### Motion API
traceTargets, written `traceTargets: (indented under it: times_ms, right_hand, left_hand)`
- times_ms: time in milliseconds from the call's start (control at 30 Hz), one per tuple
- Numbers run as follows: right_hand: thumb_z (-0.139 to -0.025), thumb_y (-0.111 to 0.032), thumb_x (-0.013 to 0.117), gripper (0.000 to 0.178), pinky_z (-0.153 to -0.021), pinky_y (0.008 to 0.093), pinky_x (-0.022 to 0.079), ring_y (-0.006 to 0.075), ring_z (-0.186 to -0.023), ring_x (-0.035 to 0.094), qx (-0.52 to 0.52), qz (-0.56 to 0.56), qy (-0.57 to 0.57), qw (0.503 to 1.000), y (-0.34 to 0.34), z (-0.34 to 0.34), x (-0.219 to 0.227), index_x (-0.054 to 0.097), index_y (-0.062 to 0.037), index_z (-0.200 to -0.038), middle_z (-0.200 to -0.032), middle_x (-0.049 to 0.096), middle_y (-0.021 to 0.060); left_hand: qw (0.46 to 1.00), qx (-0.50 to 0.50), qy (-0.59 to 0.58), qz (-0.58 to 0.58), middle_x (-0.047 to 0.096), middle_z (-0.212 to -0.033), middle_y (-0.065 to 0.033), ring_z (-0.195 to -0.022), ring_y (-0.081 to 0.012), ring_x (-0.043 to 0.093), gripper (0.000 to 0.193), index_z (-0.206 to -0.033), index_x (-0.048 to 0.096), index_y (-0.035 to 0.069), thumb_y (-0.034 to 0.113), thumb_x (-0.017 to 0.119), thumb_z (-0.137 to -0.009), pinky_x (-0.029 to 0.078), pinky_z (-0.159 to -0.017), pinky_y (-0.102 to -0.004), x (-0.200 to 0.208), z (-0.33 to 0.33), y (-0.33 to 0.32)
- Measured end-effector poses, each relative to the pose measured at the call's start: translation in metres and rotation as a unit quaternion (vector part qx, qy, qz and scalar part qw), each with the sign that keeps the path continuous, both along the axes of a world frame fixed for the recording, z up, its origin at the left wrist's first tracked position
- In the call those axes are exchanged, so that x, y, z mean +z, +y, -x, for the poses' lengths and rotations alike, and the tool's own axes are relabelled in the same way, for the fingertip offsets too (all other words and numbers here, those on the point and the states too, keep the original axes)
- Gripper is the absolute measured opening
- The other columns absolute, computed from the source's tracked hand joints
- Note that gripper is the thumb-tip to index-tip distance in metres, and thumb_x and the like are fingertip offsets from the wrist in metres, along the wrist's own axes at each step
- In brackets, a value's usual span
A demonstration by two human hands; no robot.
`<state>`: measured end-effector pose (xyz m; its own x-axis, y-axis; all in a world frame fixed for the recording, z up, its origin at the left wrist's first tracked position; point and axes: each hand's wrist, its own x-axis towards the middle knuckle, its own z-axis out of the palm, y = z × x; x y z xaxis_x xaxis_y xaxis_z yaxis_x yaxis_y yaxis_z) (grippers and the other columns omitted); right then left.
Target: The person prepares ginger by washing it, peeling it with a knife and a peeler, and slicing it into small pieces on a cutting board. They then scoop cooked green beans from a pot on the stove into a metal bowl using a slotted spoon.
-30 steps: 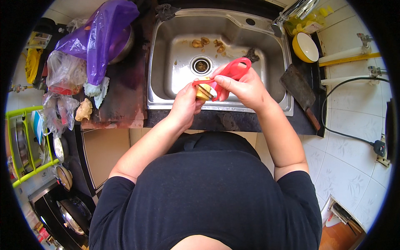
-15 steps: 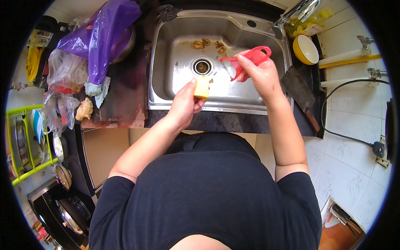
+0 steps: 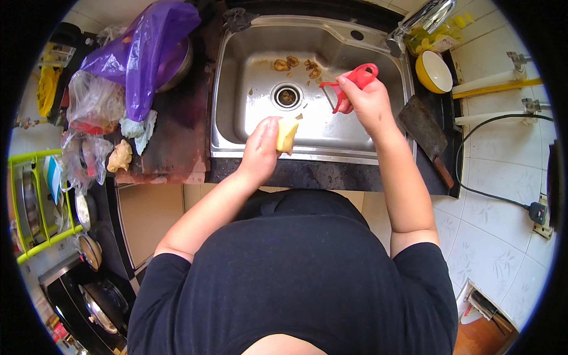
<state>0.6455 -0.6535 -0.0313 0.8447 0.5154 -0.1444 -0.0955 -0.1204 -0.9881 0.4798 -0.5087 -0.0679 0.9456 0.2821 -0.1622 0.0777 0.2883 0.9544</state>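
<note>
My left hand (image 3: 261, 149) is closed round a peeled yellow vegetable (image 3: 287, 135) above the near edge of the sink; its exact kind is not clear. My right hand (image 3: 371, 105) grips a red peeler (image 3: 362, 74) by its looped handle over the right half of the basin. The peeler's metal blade faces left, apart from the vegetable. Below both hands lies the steel sink (image 3: 248, 77), with brown peelings (image 3: 287, 63) scattered behind its drain (image 3: 287, 96). A small scrap of peel lies between the drain and the vegetable.
A cleaver (image 3: 422, 127) lies on the dark counter right of the sink, below a yellow bowl (image 3: 433, 71) and the faucet (image 3: 423, 18). On the left counter are a purple plastic bag (image 3: 140, 65), a metal bowl, a clear bag (image 3: 94, 100) and a knob of ginger (image 3: 120, 156).
My left hand has turned the yellow vegetable, so another side of it shows and it sits tilted. My right hand has shifted slightly downward, and the peeler's blade has swung with it.
</note>
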Motion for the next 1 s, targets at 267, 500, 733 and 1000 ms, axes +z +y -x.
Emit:
traceTargets:
  times_ms: [267, 500, 733, 1000]
  right_hand:
    - [-0.085, -0.012, 0.056, 0.016, -0.050, 0.0227, 0.046, 0.0113, -0.054, 0.057, 0.147, -0.121, 0.048, 0.980, 0.009, 0.036, 0.029, 0.057, 0.0022, -0.092, -0.069, 0.060, 0.0067]
    - [-0.084, -0.016, 0.059, 0.018, -0.051, 0.0211, 0.046, 0.0086, -0.056, 0.055, 0.213, -0.118, 0.089, 0.966, 0.017, 0.046, 0.019, 0.060, 0.0001, -0.091, -0.072, 0.061, 0.0045]
    - [-0.084, -0.013, 0.058, 0.016, -0.053, 0.0220, 0.046, 0.0102, -0.056, 0.057, 0.189, -0.109, 0.051, 0.975, 0.016, 0.027, 0.006, 0.059, 0.0015, -0.091, -0.069, 0.060, 0.0045]
    - [-0.080, -0.023, 0.063, 0.020, -0.062, 0.0252, 0.044, 0.0140, -0.070, 0.058, 0.070, 0.168, -0.148, 0.972, -0.008, -0.016, -0.024, 0.063, -0.0052, -0.089, -0.075, 0.062, 0.0060]
  left_hand:
    - [0.981, 0.034, 0.105, 0.157, 0.054, -0.066, -0.0092, -0.043, -0.0082, 0.035, 0.034, -0.095, 0.044, 0.006, 0.032, 0.023, -0.097, 0.027, -0.038, -0.0202, 0.013, -0.016, 0.006]
    - [0.975, 0.069, 0.127, 0.168, 0.053, -0.065, -0.0085, -0.040, -0.0083, 0.033, 0.033, -0.091, 0.044, 0.007, 0.031, 0.022, -0.097, 0.024, -0.036, -0.0201, 0.013, -0.018, -0.003]
    - [0.978, 0.057, 0.153, 0.128, 0.050, -0.067, -0.0064, -0.042, -0.0075, 0.030, 0.031, -0.099, 0.043, 0.008, 0.031, 0.022, -0.097, 0.021, -0.036, -0.0200, 0.016, -0.015, -0.003]
    - [0.955, 0.032, 0.135, 0.263, 0.051, -0.077, -0.0056, -0.055, -0.0093, 0.040, 0.037, -0.099, 0.045, 0.006, 0.036, 0.025, -0.097, 0.035, -0.046, -0.0204, 0.008, -0.014, 0.010]
